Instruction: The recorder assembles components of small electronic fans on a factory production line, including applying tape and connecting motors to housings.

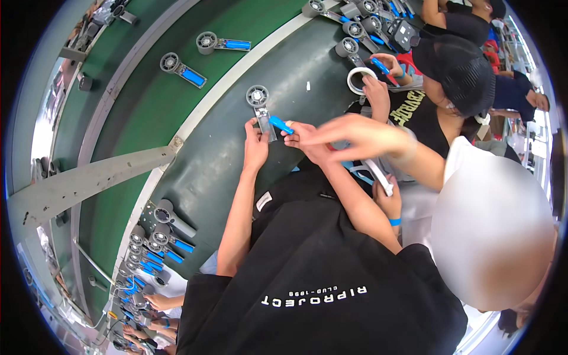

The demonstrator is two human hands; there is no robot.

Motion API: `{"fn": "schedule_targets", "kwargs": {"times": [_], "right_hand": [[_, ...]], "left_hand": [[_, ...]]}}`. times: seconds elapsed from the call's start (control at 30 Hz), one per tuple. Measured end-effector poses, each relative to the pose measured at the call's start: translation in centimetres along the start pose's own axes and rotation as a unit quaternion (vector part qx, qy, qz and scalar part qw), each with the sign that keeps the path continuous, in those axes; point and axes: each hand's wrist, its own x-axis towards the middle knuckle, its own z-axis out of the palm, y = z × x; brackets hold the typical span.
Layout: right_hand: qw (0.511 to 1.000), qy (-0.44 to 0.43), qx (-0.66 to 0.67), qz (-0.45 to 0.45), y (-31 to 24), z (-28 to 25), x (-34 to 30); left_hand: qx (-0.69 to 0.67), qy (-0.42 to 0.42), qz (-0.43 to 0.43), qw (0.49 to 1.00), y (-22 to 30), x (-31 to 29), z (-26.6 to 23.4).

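Observation:
My left hand grips the handle of a small grey handheld fan, whose round head points away from me. The handle is open along its length and shows its inside. Between the fingertips of my right hand is a blue cylindrical battery, tilted, with its far end close beside the fan's handle. Whether the battery touches the handle I cannot tell. A co-worker's blurred hand reaches in from the right and overlaps my right hand and wrist in view.
Beyond the dark worktop, a green conveyor belt carries fans with blue batteries, such as this fan. Several more fans crowd the near left. Another worker holds a blue battery beside a white tape roll. A metal bar crosses the belt.

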Motion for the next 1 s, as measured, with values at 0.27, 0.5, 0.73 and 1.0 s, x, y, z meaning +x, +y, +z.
{"fn": "schedule_targets", "kwargs": {"times": [0.27,0.5,0.73,1.0], "right_hand": [[0.998,0.057,-0.027,0.008,-1.4,0.5,-0.4],[0.955,0.158,-0.243,-0.058,-2.1,-2.0,0.4],[0.906,0.184,-0.354,-0.143,-1.8,-3.1,0.7],[0.781,0.160,-0.547,-0.254,-1.1,-2.3,1.0]], "left_hand": [[0.144,0.063,0.046,0.986,4.7,-1.1,2.2],[0.173,-0.001,-0.027,0.985,2.4,0.5,4.1],[0.187,0.050,0.011,0.981,2.7,0.9,4.6],[0.152,0.110,-0.057,0.981,1.7,0.8,1.4]]}}
